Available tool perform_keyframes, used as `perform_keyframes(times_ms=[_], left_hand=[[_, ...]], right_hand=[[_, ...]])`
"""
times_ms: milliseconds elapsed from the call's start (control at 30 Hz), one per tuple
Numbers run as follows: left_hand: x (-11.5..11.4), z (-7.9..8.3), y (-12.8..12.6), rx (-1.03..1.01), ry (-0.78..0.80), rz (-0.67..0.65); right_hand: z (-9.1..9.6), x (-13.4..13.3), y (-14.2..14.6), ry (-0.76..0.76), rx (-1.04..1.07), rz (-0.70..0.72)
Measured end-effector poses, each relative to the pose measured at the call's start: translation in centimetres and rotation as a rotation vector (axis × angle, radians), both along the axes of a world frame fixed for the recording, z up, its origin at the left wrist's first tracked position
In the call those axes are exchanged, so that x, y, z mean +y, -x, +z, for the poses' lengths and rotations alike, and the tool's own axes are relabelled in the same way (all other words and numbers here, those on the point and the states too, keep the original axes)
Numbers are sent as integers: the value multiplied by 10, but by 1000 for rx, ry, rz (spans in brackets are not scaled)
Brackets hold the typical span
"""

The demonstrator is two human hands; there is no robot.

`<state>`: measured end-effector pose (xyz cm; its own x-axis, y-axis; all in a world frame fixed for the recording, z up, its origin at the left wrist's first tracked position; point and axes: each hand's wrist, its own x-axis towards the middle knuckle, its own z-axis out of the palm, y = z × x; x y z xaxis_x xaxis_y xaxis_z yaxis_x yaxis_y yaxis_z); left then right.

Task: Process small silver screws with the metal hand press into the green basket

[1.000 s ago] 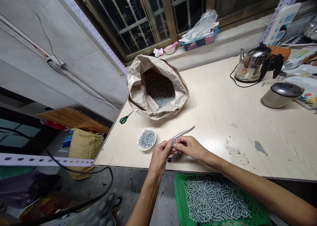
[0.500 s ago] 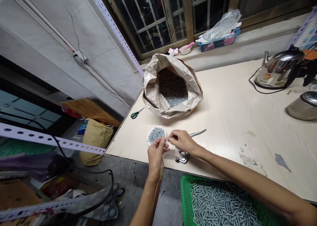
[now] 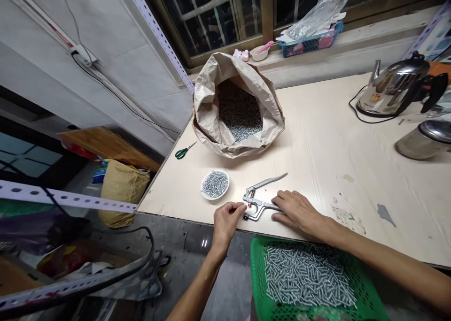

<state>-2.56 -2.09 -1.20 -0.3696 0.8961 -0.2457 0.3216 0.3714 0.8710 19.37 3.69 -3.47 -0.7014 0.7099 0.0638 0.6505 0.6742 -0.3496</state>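
Note:
A silver hand-press plier (image 3: 259,207) with a coil spring and a small red part lies near the table's front edge, its two handles spread apart. My right hand (image 3: 299,210) has its fingers and thumb around the end of the lower handle. At the plier's jaw end, my left hand (image 3: 227,220) is closed in a pinch; what it holds is too small to make out. Just beyond that hand sits a white bowl (image 3: 215,185) heaped with small metal pins or screws. Below the table edge, a green plastic basket (image 3: 259,283) holds many metal pieces.
An open paper sack (image 3: 206,86) of small metal parts stands at the back of the table. Green-handled scissors (image 3: 181,153) lie by the left edge. A steel kettle (image 3: 387,93) and a metal canister (image 3: 423,142) stand at the right.
My right hand has moved from beside my left fingertips to the plier's lower handle. My left hand has shifted from the bowl's edge to the jaw. The view has also shifted.

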Motion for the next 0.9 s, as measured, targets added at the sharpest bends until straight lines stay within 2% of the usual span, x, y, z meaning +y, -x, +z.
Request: perform_keyframes(times_ms=[167, 300, 533, 767, 900], left_hand=[[7, -10, -2, 12, 68, -60], [7, -14, 5, 53, 135, -94], [6, -12, 7, 32, 163, -105], [7, -11, 1, -1, 157, -74], [11, -10, 2, -135, 291, -31]], right_hand=[[-17, -3, -2, -35, -5, 21], [-23, 1, -2, -147, 63, 84], [-25, -2, -8, -303, 91, 129], [-24, -2, -8, -322, 109, 128], [-28, -1, -7, -303, 101, 130]])
